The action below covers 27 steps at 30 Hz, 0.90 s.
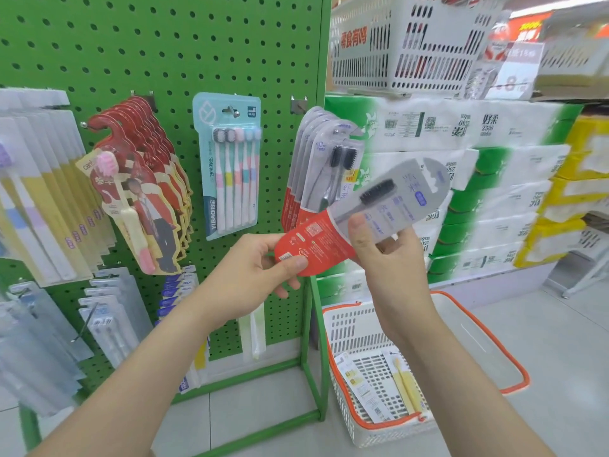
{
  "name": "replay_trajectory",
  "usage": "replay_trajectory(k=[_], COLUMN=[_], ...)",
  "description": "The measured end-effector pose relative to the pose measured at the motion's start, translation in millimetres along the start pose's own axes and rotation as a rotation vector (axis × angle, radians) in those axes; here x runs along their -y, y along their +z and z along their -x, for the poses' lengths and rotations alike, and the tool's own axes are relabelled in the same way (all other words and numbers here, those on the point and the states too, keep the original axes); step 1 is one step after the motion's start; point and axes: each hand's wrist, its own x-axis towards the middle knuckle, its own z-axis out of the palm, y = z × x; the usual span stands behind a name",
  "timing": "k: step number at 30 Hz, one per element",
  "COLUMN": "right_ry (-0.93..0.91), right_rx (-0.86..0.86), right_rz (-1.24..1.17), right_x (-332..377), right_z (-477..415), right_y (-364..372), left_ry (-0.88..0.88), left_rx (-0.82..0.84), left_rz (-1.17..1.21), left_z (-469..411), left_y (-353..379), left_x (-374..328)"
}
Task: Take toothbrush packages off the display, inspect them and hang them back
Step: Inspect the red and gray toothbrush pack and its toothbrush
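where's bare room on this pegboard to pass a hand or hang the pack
Bare: the pegboard top band above the hooks, and the strip between the five-brush pack and the grey packs. Crowded: the left side, red packs against pale stacks, and the lower rows.

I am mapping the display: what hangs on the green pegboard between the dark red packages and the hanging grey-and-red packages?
In the head view, one pale blue toothbrush multipack hangs there, with bare pegboard on both sides.
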Motion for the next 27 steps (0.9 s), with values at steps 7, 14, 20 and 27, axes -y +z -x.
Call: replay_trajectory(k=[7,14,20,27], right_ry=[-0.037,-0.072,-0.098,-0.073], right_rx=[0.082,0.116,0.26,0.367], right_rz=[0.072,0.086,0.145,0.252], right_x=[-2.7,-0.8,-2.3,-4.5], right_z=[1.5,1.4,1.0,3.5], right_y=[-3.8,-2.8,-3.6,-2.6], left_ry=[-0.025,-0.021,0.033,0.053], left_rx=[-0.018,-0.025,-0.177,-0.355], left_rz=[0.008,-0.003,0.107,0.219], left_z=[0.5,5.8,4.3,0.8], left_y=[1.3,3.9,2.2,-4.6], left_x=[-1.5,-4.5,-9.2,-7.3])
